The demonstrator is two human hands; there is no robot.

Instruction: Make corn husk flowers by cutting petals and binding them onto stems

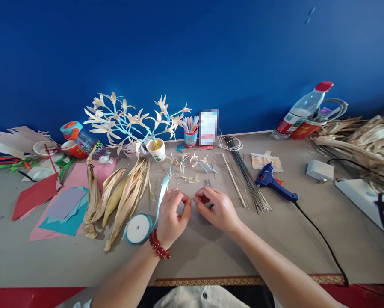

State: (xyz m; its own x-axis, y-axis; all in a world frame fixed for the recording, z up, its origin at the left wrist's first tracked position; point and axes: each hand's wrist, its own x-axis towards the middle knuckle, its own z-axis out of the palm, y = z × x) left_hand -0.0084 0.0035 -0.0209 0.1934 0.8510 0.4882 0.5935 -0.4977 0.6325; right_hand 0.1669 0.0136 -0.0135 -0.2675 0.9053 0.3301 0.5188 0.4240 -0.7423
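My left hand (173, 216), with red beads at the wrist, and my right hand (218, 210) meet over the middle of the table. Thumbs and forefingers of both are closed in a pinch on a small pale piece (192, 199) that looks like corn husk; the fingers hide most of it. A light-blue ribbon (162, 190) runs beside my left hand, near its spool (138, 228). Just beyond the fingers lie husk flowers on light-blue stems (201, 162) and a loose husk piece (191, 178).
Dried corn husks (128, 201) and coloured paper (65, 209) lie left. Husk-flower branches stand in a paper cup (156, 149) at the back. Thin wires (248, 179), a blue glue gun (276, 184) with a trailing cord, and a white power strip (361, 199) are right.
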